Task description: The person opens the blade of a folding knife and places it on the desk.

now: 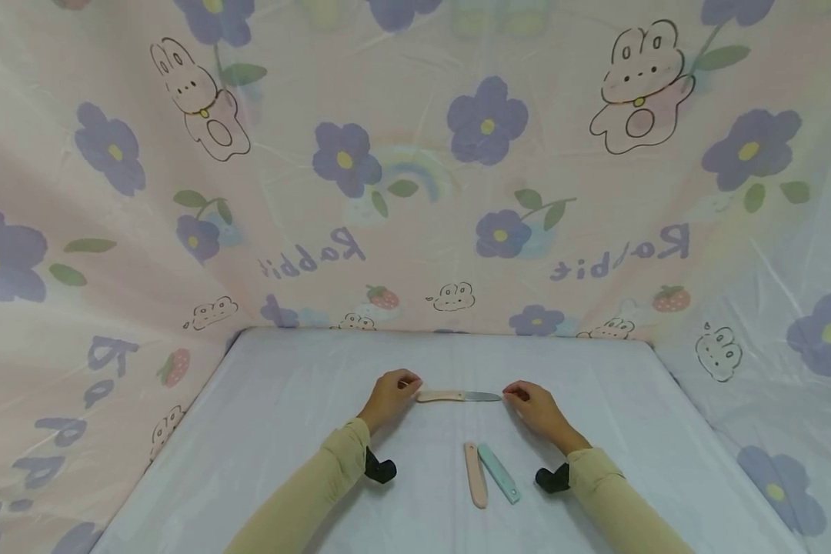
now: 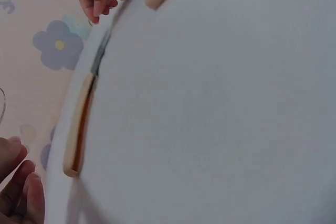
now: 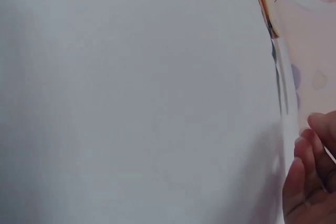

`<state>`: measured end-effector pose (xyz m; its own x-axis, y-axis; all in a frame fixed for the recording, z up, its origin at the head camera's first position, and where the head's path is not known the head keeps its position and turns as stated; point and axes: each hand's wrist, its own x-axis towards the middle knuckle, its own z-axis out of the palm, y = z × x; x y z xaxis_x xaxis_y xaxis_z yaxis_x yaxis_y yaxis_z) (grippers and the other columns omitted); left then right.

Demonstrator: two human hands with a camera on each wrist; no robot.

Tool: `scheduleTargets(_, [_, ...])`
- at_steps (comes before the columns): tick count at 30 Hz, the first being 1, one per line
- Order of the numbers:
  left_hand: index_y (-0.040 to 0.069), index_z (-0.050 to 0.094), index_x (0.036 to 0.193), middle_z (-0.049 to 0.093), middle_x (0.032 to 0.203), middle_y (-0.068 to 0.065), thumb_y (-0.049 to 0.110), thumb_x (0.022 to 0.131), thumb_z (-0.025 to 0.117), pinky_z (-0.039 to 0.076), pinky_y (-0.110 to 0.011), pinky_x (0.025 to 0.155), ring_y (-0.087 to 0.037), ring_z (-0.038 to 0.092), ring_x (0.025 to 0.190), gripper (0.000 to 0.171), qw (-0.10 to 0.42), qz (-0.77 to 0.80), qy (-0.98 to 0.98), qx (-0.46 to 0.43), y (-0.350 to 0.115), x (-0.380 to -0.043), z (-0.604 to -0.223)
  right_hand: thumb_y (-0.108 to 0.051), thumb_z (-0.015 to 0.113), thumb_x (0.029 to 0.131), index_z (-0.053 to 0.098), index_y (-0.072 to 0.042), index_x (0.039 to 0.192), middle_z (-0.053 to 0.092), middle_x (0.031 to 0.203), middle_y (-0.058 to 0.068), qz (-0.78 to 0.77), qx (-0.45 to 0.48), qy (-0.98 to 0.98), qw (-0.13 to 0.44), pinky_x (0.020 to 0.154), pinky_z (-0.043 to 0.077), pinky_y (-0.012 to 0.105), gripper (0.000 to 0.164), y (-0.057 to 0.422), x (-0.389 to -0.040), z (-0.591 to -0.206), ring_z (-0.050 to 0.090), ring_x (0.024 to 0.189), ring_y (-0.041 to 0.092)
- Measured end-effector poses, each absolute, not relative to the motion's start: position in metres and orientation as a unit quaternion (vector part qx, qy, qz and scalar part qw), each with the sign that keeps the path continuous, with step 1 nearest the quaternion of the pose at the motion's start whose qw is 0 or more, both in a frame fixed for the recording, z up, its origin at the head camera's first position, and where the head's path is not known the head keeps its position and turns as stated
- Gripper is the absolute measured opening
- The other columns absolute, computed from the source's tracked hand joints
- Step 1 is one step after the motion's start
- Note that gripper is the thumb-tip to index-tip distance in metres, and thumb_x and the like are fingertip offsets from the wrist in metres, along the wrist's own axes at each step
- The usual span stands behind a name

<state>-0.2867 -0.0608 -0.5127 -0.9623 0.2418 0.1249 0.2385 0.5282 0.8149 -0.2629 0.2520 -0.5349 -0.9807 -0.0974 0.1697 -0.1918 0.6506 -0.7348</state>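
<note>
A folding knife (image 1: 443, 396) with a peach handle lies unfolded on the white table, its grey blade (image 1: 483, 397) pointing right. My left hand (image 1: 390, 396) is beside the handle's end, fingers loosely bent. In the left wrist view, a small gap separates that hand (image 2: 18, 192) from the handle (image 2: 79, 129). My right hand (image 1: 535, 408) is close to the blade tip with thumb and fingertips near each other. The right wrist view shows no blade between the fingers of this hand (image 3: 312, 177).
Nearer me lie a peach folded knife (image 1: 476, 475) and a mint-green one (image 1: 500, 474), side by side at an angle. Printed fabric (image 1: 415, 192) with flowers and rabbits hangs around the white table (image 1: 284, 362). A black wrist device (image 1: 381, 467) sits below each cuff.
</note>
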Motion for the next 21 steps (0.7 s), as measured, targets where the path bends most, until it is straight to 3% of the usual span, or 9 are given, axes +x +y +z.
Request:
scheduleTargets(9, [0.015, 0.067, 0.100, 0.063, 0.091, 0.009, 0.029, 0.092, 0.060, 0.050, -0.025, 0.069, -0.010, 0.057, 0.085, 0.018, 0.003, 0.475, 0.864, 0.167, -0.050, -0.263, -0.490, -0.019, 0.058, 0.093, 0.063, -0.006, 0.106, 0.063, 0.093, 0.005, 0.430, 0.068, -0.899, 0.040, 0.066, 0.049, 0.027, 0.019, 0.266, -0.236, -0.520, 0.057, 0.083, 0.017])
scheduleTargets(16, [0.013, 0.067, 0.099, 0.063, 0.088, 0.007, 0.029, 0.091, 0.061, 0.048, -0.023, 0.063, -0.009, 0.056, 0.080, 0.019, 0.035, 0.482, 0.854, 0.191, -0.033, -0.234, -0.476, -0.018, 0.058, 0.093, 0.061, -0.002, 0.109, 0.063, 0.090, 0.009, 0.454, 0.058, -0.889, -0.003, 0.065, 0.050, 0.024, 0.023, 0.272, -0.216, -0.506, 0.058, 0.078, 0.018])
scheduleTargets(21, [0.011, 0.067, 0.099, 0.065, 0.089, -0.002, 0.027, 0.091, 0.061, 0.051, -0.021, 0.063, -0.006, 0.059, 0.075, 0.019, 0.086, 0.511, 0.831, 0.203, -0.020, -0.215, -0.476, -0.019, 0.060, 0.092, 0.062, -0.001, 0.109, 0.064, 0.092, 0.008, 0.474, 0.060, -0.878, -0.040, 0.068, 0.052, 0.024, 0.025, 0.274, -0.201, -0.505, 0.059, 0.080, 0.019])
